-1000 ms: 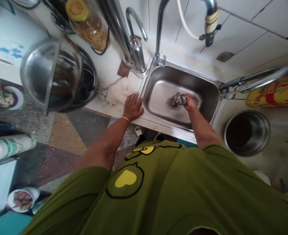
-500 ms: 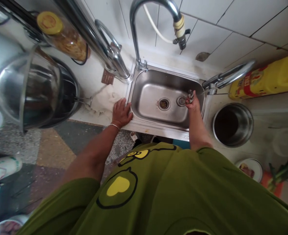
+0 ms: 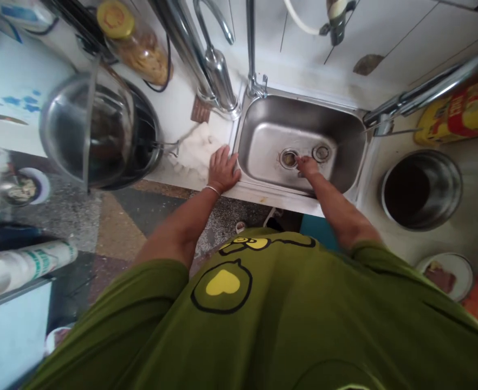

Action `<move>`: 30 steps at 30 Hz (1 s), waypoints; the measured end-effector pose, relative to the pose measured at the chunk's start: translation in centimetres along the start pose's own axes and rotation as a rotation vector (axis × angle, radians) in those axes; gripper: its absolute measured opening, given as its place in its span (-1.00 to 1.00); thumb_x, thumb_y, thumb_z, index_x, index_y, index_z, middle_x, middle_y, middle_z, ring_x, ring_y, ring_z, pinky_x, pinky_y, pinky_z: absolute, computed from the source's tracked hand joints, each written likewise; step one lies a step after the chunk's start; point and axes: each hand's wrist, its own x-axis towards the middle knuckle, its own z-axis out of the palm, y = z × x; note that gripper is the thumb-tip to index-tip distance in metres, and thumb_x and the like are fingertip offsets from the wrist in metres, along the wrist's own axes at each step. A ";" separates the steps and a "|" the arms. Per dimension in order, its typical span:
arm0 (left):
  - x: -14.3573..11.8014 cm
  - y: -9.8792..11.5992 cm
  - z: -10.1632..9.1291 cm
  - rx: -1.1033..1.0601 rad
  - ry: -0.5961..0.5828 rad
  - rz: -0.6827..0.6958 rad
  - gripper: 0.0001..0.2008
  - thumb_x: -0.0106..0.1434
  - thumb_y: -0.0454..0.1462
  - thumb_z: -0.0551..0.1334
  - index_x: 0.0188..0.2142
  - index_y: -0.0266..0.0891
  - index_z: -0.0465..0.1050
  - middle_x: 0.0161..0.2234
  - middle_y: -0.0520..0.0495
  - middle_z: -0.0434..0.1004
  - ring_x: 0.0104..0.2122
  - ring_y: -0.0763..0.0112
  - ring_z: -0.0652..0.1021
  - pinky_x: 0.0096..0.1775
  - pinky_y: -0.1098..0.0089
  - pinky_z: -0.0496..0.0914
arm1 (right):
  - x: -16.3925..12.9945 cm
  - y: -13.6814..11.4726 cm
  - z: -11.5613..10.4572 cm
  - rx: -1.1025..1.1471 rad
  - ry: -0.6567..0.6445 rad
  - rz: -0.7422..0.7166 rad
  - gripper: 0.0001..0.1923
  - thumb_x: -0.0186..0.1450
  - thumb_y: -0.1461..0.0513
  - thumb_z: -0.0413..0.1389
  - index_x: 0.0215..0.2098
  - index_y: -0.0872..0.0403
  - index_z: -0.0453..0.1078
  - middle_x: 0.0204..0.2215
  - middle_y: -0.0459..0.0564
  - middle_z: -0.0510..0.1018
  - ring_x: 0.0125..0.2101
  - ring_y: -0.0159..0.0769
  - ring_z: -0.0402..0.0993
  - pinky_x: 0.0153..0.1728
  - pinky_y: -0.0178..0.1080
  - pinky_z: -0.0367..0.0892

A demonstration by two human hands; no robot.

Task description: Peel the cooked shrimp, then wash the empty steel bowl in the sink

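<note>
My left hand [image 3: 223, 169] lies flat with fingers spread on the left rim of the steel sink [image 3: 263, 138], a thin bangle on its wrist. My right hand [image 3: 306, 164] reaches down into the basin, fingertips at the sink floor just right of the drain [image 3: 289, 158]. A second round fitting [image 3: 321, 153] sits to the right of the drain. The right hand is blurred and I cannot make out anything in it.
A tall tap [image 3: 250, 49] rises behind the sink and a chrome tap [image 3: 218, 76] stands at its left. Left: steel pots [image 3: 96, 130], a yellow-lidded jar [image 3: 135, 40]. Right: a steel pot [image 3: 421, 189], a yellow bottle [image 3: 458, 114], a plate [image 3: 446, 273].
The right hand held a crumpled grey thing at the drain, carried it to the sink's right side, and is back near the drain without it showing. The left hand stayed on the rim.
</note>
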 end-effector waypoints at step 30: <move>-0.2 -0.1 0.2 -0.117 0.121 0.156 -0.25 0.29 -0.19 0.22 0.47 -0.21 0.24 0.51 -0.29 0.16 0.54 -0.21 -0.01 0.49 -0.34 -0.19 | -23.7 12.1 -6.1 -0.852 0.180 0.023 -0.49 0.46 0.40 -0.14 0.23 0.26 0.49 0.27 0.50 0.47 0.29 0.24 0.41 0.20 0.22 0.41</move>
